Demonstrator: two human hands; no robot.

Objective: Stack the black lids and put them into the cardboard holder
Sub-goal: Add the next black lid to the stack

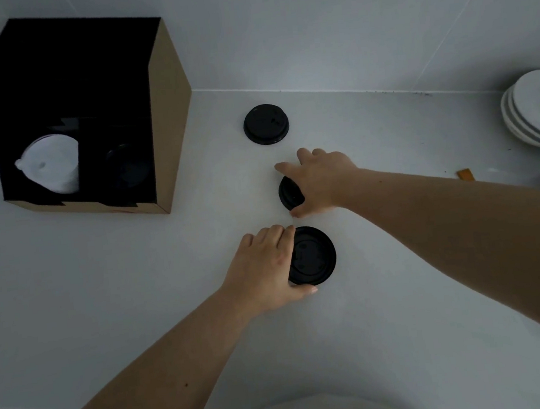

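Lids look thin, light, slightly flexy, so I pinch rims: left hand (263, 265) grips near lid (314, 255), right hand (321, 180) grips middle lid (289, 197).

Three black lids (266, 124) (290, 195) (314, 255), seemingly flat

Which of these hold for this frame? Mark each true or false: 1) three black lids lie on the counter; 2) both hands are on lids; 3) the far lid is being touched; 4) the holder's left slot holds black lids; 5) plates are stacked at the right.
1) True: the far lid, middle lid and near lid lie on the counter.
2) True: the left hand is on the near lid, the right hand on the middle lid.
3) False: no hand touches it.
4) False: the cardboard holder shows white lids there.
5) True: white plates.
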